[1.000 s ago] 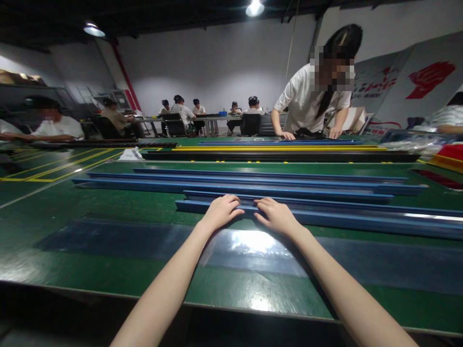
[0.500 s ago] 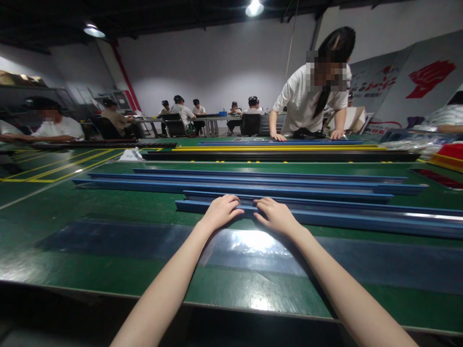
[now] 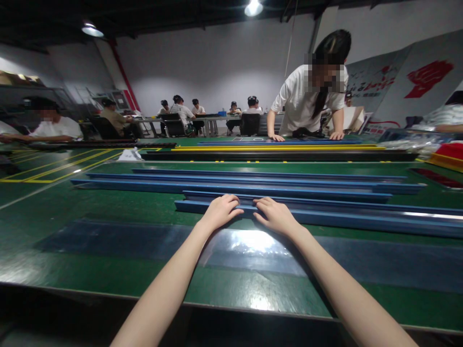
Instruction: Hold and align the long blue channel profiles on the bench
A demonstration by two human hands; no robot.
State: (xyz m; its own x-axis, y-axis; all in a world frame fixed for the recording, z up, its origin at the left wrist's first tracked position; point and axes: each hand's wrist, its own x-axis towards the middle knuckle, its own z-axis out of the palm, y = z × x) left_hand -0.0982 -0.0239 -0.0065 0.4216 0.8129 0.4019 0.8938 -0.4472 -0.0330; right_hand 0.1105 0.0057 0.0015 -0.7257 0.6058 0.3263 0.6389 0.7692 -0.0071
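Note:
A long blue U-shaped channel strip [image 3: 343, 219] lies on the green tabletop in front of me and runs off the right edge of view. My left hand [image 3: 220, 212] is closed over its near wall, fingers inside the channel and thumb on the front face. To the right, a short gap away, my right hand [image 3: 274, 215] grips the same wall in the same way. Both sets of fingertips are partly hidden inside the channel. Just beyond lie more blue channel strips [image 3: 173, 187], roughly parallel. Under my forearms a flat, shiny clear sheet [image 3: 137, 241] lies on the table.
Farther back on the table [image 3: 119, 209] are a black strip [image 3: 282, 156] and a yellow strip [image 3: 275, 148]. A dark flat phone-like object [image 3: 436, 178] and a red-and-yellow bin [image 3: 450, 159] are at right. Across the table a co-worker [image 3: 307, 96] leans on both hands.
The view shifts very slightly. My hands stay in the same place on the blue channel strip, and the co-worker opposite dips the head a little.

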